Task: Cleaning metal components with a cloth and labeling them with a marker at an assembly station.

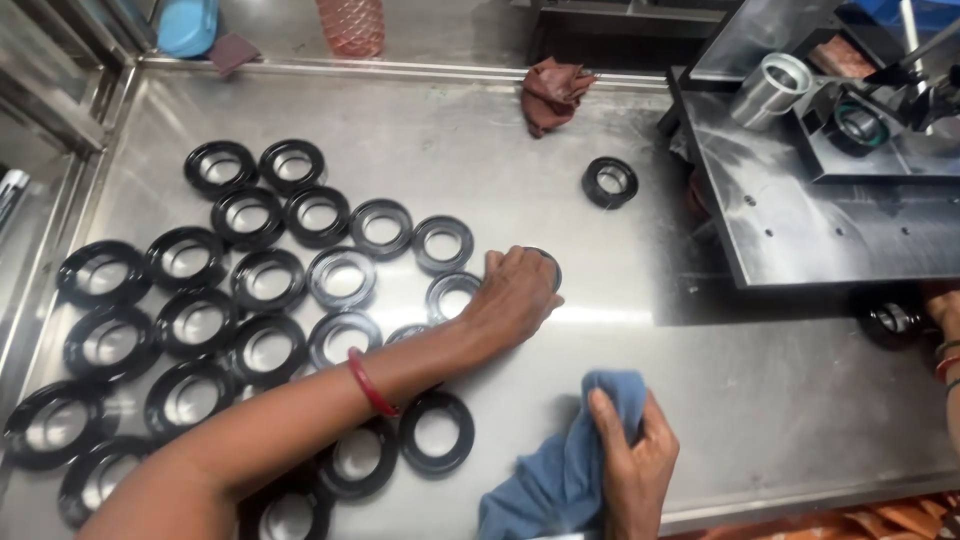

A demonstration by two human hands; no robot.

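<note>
Nearest the camera, the right hand [632,470] is closed around a crumpled blue cloth [560,470], bunching it against the shiny steel table [780,380] at its near edge. Further in, the left hand [515,295] lies palm down with fingers curled over a black rubber ring seal [548,262], covering most of it; only its far rim shows. Just left of that hand lie rows of matching black ring seals [250,290], flat on the table. One lone black ring [610,182] lies apart, beyond the hands, near a crumpled brown rag [552,92].
</note>
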